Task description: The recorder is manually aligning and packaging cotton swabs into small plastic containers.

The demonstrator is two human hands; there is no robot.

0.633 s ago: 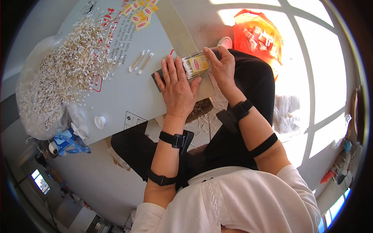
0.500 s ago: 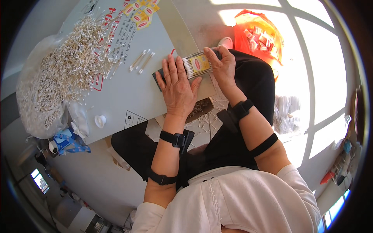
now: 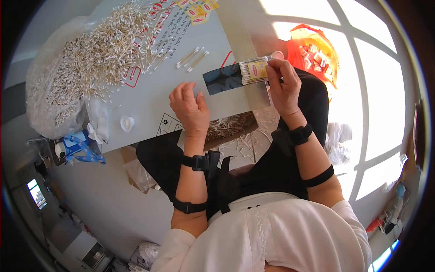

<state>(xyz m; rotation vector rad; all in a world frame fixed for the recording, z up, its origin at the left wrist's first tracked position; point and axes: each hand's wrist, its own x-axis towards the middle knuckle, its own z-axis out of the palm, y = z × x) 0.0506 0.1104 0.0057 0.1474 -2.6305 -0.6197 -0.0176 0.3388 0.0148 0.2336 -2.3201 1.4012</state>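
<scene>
In my right hand, thumb and fingers pinch the end of a clear pack of cotton swabs with a yellow card label. Its white swab tips face left, over a dark glossy sheet lying near the table's right edge. Nearer to me, my left hand is raised over the table edge, loosely bent, thumb apart from the fingers, with nothing in it. A few loose cotton swabs lie to the left of the sheet. Farther left, a big heap of cotton swabs spills from a clear plastic bag.
Yellow cards lie at the table's far side. A small white cap-like piece rests near its front edge. Below the table edge, a cardboard box holds swabs. An orange bag of packs stands on the floor at right.
My left hand has come off the pack and dark sheet, moving left and toward me, which uncovers the sheet. My right hand still grips the pack. The whole view has shifted slightly.
</scene>
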